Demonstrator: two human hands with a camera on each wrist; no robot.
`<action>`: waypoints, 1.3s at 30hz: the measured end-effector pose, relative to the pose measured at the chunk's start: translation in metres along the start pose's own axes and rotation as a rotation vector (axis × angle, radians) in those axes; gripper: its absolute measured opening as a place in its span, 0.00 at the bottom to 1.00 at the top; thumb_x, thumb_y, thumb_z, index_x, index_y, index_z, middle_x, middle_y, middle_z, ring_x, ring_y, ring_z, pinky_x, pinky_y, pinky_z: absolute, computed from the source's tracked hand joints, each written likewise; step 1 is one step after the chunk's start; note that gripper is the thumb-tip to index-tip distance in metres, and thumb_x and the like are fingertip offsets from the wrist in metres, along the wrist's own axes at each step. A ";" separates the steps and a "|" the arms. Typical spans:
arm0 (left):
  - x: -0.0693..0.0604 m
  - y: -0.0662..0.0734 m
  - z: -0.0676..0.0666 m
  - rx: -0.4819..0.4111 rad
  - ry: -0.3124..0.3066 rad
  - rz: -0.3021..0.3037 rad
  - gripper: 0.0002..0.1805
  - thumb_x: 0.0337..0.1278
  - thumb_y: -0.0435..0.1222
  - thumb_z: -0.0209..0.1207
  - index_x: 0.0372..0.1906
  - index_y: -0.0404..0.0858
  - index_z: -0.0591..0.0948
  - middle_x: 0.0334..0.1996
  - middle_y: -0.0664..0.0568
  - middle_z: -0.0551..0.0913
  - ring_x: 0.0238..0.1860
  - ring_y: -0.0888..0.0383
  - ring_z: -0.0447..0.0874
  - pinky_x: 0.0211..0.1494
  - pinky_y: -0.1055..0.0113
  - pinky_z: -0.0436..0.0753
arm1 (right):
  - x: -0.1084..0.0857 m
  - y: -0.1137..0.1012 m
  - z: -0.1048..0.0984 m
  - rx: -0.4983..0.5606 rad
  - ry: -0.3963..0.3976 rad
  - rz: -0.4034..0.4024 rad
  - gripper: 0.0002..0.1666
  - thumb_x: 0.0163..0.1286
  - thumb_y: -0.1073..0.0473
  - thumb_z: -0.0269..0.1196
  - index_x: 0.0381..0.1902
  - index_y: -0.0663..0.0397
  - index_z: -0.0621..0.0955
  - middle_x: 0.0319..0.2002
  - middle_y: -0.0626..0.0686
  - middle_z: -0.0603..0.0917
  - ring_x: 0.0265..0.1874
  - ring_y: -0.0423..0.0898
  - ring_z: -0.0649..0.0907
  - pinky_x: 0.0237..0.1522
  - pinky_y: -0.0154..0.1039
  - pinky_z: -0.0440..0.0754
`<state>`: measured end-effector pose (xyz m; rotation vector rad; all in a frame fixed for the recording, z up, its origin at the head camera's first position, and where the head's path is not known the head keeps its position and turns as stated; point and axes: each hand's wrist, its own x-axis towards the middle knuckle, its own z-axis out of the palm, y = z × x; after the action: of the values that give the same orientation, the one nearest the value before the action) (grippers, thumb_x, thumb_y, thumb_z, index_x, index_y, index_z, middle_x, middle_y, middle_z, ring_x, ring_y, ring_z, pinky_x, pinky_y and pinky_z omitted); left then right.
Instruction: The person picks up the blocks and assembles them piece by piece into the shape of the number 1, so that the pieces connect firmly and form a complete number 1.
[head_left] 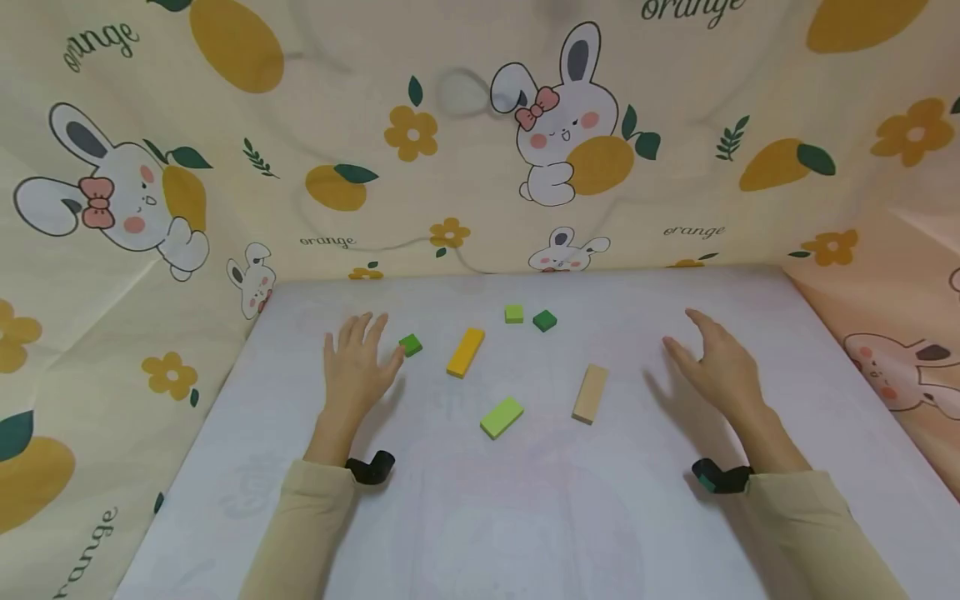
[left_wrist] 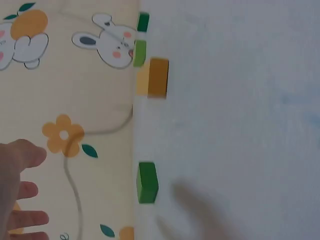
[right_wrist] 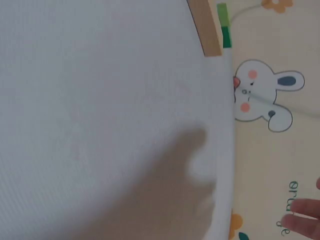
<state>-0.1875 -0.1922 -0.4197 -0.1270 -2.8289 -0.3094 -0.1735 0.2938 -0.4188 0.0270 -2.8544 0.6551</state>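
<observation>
My left hand (head_left: 354, 371) hovers over the left part of the table with its fingers spread and nothing in them. Nearest its thumb lies a small green block (head_left: 410, 345), also seen as a green block (left_wrist: 147, 182) in the left wrist view. My right hand (head_left: 722, 367), likewise holding nothing, is above the table at the right, thumb and fingers apart. To its left lies a plain wooden block (head_left: 590, 394). Between the hands are a yellow-orange block (head_left: 466, 352), a long light green block (head_left: 502, 417), a small light green block (head_left: 513, 314) and a dark green block (head_left: 545, 321).
A white table surface (head_left: 525, 517) carries the blocks. Cream cloth (head_left: 465, 183) printed with rabbits and oranges rises behind it and at both sides. Each wrist wears a black camera strap (head_left: 371, 467).
</observation>
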 end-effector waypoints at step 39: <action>-0.046 0.061 0.025 -0.714 -0.168 0.186 0.17 0.53 0.32 0.66 0.49 0.32 0.82 0.41 0.42 0.86 0.39 0.50 0.82 0.46 0.56 0.80 | -0.014 -0.021 0.026 0.257 -0.124 -0.303 0.17 0.61 0.68 0.64 0.48 0.68 0.79 0.39 0.63 0.85 0.33 0.44 0.82 0.32 0.34 0.82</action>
<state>-0.1437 -0.1294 -0.4448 -0.5792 -2.6918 -1.2953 -0.1637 0.2629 -0.4350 0.5461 -2.7724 0.9736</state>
